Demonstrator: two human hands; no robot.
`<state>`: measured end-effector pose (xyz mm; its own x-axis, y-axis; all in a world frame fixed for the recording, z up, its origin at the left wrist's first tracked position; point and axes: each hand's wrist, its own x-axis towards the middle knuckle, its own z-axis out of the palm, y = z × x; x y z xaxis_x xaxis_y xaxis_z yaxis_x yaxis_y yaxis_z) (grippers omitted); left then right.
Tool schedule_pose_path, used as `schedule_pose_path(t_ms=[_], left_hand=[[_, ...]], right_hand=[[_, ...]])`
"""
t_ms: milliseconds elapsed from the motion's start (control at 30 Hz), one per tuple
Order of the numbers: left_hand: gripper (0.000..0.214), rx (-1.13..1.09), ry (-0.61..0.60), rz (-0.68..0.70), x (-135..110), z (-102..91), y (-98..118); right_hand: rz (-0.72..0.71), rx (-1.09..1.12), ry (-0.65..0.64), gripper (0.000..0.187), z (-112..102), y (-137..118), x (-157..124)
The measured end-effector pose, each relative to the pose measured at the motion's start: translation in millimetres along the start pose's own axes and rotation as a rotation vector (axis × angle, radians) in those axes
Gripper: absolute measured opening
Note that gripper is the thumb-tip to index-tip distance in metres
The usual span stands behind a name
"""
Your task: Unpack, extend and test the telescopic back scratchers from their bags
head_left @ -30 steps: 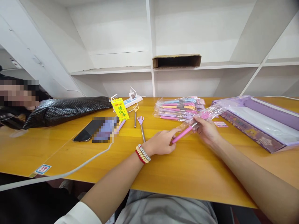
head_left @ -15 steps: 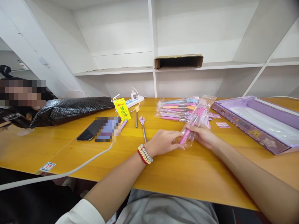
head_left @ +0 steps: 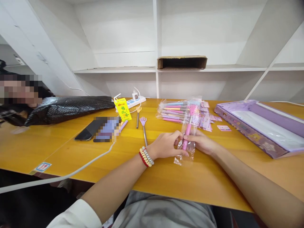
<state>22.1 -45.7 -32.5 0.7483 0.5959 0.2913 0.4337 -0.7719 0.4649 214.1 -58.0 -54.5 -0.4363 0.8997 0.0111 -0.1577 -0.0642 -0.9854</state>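
Observation:
Both my hands hold one pink back scratcher in a clear plastic sleeve (head_left: 187,130), pointing away from me above the yellow table (head_left: 166,177). My left hand (head_left: 166,145), with bead bracelets at the wrist, pinches the sleeve's near end. My right hand (head_left: 200,141) grips the handle from the right. Just beyond lies a pile of packaged scratchers (head_left: 177,111) in several colours. Two unwrapped scratchers, a purple one (head_left: 143,126) and a yellow one (head_left: 138,115), lie to the left.
A purple box (head_left: 261,126) sits at the right. A phone (head_left: 87,130), a yellow drink carton (head_left: 123,110), a power strip (head_left: 133,101) and a black plastic bag (head_left: 68,107) lie left. Another person sits at the far left. White shelves hold a cardboard box (head_left: 181,62).
The packaged pink scratcher swung from lying slantwise to pointing away from me and came nearer. My hands drew together on its near end.

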Motion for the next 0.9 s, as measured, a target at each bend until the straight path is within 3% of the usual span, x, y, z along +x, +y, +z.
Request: schedule_pose_path(t_ms=[267, 600, 767, 900], left_hand=[[0.055, 0.125, 0.071, 0.082, -1.2, 1.8, -0.7], [0.026, 0.151, 0.143, 0.121, -1.8, 4.9, -1.8], [0.032, 0.276, 0.197, 0.126, -1.1, 8.9, -3.1], [0.041, 0.226, 0.194, 0.113, -0.9, 9.0, -1.6]], right_hand=[[-0.021, 0.086, -0.008, 0.019, 3.7, 2.1, 3.0], [0.002, 0.075, 0.033, 0.019, 4.4, 8.0, 4.6], [0.000, 0.100, 0.102, 0.016, 3.5, 9.4, 4.4], [0.032, 0.108, 0.128, 0.017, 3.0, 7.3, 4.9]])
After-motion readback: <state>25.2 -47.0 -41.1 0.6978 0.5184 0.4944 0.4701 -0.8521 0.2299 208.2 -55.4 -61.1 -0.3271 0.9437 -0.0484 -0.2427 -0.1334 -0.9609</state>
